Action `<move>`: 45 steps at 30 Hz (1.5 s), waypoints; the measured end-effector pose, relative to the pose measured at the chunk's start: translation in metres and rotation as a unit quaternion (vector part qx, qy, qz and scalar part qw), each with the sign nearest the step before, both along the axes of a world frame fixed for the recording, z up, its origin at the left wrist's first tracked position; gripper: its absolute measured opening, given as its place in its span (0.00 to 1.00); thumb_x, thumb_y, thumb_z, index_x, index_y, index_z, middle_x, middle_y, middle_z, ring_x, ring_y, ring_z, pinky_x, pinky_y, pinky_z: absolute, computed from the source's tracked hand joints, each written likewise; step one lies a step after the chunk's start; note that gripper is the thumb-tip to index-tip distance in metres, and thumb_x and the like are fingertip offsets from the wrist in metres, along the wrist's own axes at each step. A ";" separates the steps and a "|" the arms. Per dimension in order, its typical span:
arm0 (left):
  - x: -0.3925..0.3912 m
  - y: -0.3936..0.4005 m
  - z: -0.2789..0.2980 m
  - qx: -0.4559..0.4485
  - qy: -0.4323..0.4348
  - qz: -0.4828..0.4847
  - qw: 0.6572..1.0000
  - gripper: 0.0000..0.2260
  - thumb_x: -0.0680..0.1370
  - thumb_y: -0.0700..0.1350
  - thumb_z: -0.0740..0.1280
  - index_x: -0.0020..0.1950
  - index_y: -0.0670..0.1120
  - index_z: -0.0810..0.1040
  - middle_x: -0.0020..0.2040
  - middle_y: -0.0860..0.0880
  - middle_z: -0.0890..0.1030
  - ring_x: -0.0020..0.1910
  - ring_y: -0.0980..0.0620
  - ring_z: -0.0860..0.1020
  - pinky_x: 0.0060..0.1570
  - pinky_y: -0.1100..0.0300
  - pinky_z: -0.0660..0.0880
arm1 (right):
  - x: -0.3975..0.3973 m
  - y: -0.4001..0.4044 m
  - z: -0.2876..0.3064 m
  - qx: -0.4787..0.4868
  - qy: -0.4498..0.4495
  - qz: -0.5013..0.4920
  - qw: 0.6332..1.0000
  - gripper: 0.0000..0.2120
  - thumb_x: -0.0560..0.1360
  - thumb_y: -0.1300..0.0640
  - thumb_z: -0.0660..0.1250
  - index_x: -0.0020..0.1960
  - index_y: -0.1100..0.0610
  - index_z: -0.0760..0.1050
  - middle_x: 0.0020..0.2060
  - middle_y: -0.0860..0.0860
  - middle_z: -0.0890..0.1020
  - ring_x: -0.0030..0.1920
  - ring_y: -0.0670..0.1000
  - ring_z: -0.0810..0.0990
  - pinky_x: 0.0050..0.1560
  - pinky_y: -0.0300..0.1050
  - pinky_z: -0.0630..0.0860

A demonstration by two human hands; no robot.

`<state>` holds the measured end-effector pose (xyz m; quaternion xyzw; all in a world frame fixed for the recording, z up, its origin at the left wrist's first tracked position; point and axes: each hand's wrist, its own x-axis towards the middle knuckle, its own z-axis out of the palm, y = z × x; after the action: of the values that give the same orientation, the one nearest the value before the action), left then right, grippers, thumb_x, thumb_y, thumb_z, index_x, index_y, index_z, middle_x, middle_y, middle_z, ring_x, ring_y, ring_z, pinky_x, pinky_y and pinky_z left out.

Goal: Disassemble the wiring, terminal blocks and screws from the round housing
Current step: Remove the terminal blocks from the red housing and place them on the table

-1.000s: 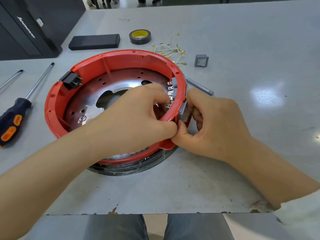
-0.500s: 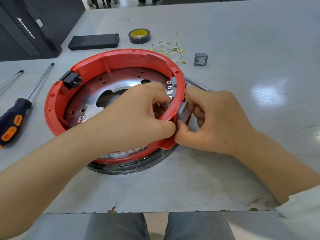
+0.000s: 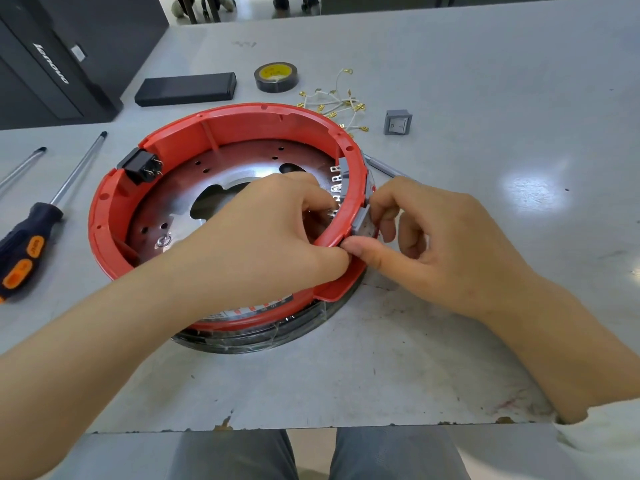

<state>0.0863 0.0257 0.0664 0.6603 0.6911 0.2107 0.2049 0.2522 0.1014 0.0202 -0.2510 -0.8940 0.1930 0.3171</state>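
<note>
Both grips curl over the red housing (image 3: 221, 140) wall, right hand (image 3: 440, 233) pinching a grey switch (image 3: 360, 221).

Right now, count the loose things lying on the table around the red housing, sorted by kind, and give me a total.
Screwdrivers: 3
Tape rolls: 1
Black boxes: 1
Grey rocker switches: 1
Wire bundles: 1
Total: 7

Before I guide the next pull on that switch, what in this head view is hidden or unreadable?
- Left hand fingertips: hidden behind the red housing wall and knuckles.
- Grey switch in the rim: mostly covered by right hand fingers.
- Housing label: too small and partly covered by the left wrist.
- Orange-black screwdriver: handle end cut by the left edge.
</note>
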 end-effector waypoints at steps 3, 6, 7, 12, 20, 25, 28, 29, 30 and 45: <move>0.000 0.000 0.001 -0.002 0.000 0.000 1.000 0.14 0.64 0.52 0.67 0.38 0.41 0.79 0.37 0.49 0.72 0.34 0.53 0.72 0.40 0.48 0.72 | -0.002 0.005 -0.003 -0.047 -0.002 0.047 0.998 0.16 0.75 0.39 0.62 0.43 0.52 0.68 0.33 0.44 0.73 0.33 0.49 0.73 0.33 0.42 0.71; 0.000 0.001 0.001 -0.009 -0.009 -0.002 1.000 0.14 0.66 0.52 0.68 0.39 0.41 0.80 0.39 0.49 0.74 0.38 0.51 0.75 0.42 0.45 0.73 | -0.004 0.010 -0.008 -0.056 -0.008 0.062 0.996 0.16 0.75 0.38 0.60 0.42 0.50 0.65 0.34 0.47 0.72 0.35 0.50 0.72 0.34 0.42 0.70; 0.000 0.001 0.001 -0.008 -0.015 -0.003 1.000 0.14 0.67 0.51 0.69 0.40 0.41 0.80 0.40 0.48 0.75 0.39 0.50 0.76 0.43 0.45 0.73 | -0.004 0.010 -0.009 -0.062 -0.005 0.064 0.996 0.15 0.75 0.38 0.60 0.42 0.50 0.64 0.34 0.47 0.71 0.35 0.50 0.72 0.34 0.41 0.70; -0.001 0.001 -0.001 0.000 -0.011 -0.007 1.000 0.12 0.69 0.49 0.71 0.38 0.40 0.79 0.37 0.49 0.72 0.35 0.54 0.72 0.38 0.54 0.71 | -0.007 0.011 -0.011 -0.063 0.003 0.067 0.996 0.15 0.73 0.40 0.61 0.41 0.50 0.62 0.35 0.43 0.70 0.33 0.44 0.68 0.33 0.33 0.66; -0.002 0.001 -0.003 0.022 -0.005 -0.006 1.000 0.12 0.63 0.51 0.67 0.37 0.43 0.81 0.36 0.49 0.73 0.35 0.53 0.74 0.40 0.49 0.74 | -0.009 0.010 -0.012 -0.046 -0.003 0.059 0.997 0.12 0.73 0.42 0.59 0.43 0.50 0.63 0.30 0.45 0.69 0.32 0.47 0.67 0.32 0.38 0.67; -0.003 0.000 -0.002 0.029 -0.013 0.001 0.999 0.12 0.63 0.52 0.67 0.36 0.45 0.82 0.38 0.49 0.76 0.36 0.51 0.78 0.40 0.47 0.75 | -0.009 0.011 -0.011 -0.051 -0.021 0.066 0.996 0.14 0.73 0.42 0.56 0.47 0.53 0.64 0.33 0.49 0.71 0.34 0.50 0.67 0.33 0.43 0.68; -0.003 0.000 -0.001 0.025 -0.014 -0.001 1.000 0.12 0.63 0.52 0.67 0.36 0.44 0.82 0.38 0.49 0.76 0.36 0.51 0.78 0.39 0.47 0.75 | -0.010 0.012 -0.012 -0.054 -0.014 0.062 0.996 0.13 0.73 0.42 0.58 0.45 0.52 0.63 0.32 0.47 0.70 0.32 0.48 0.66 0.31 0.41 0.68; -0.002 0.000 -0.001 0.021 -0.014 -0.005 1.000 0.12 0.64 0.52 0.67 0.36 0.44 0.82 0.38 0.49 0.76 0.37 0.51 0.77 0.40 0.47 0.75 | -0.010 0.013 -0.012 -0.063 -0.005 0.062 0.996 0.13 0.72 0.42 0.59 0.44 0.51 0.63 0.31 0.45 0.69 0.31 0.47 0.66 0.30 0.39 0.67; -0.001 0.001 -0.001 0.019 -0.013 -0.009 1.000 0.12 0.64 0.51 0.67 0.36 0.43 0.81 0.38 0.49 0.75 0.37 0.51 0.77 0.41 0.47 0.74 | -0.010 0.013 -0.012 -0.075 0.006 0.065 0.995 0.13 0.71 0.42 0.60 0.43 0.49 0.62 0.30 0.43 0.68 0.30 0.45 0.65 0.30 0.36 0.65; -0.002 0.002 -0.001 -0.001 -0.035 0.001 0.999 0.08 0.64 0.50 0.70 0.35 0.46 0.80 0.36 0.51 0.76 0.34 0.53 0.77 0.39 0.50 0.75 | -0.007 0.010 -0.006 -0.042 -0.048 0.066 0.996 0.13 0.72 0.41 0.54 0.48 0.49 0.61 0.28 0.42 0.66 0.30 0.48 0.67 0.31 0.42 0.68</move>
<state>0.0846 0.0278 0.0658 0.6514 0.6847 0.2331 0.2292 0.2452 0.1109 0.0145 -0.2134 -0.9139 0.2388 0.2495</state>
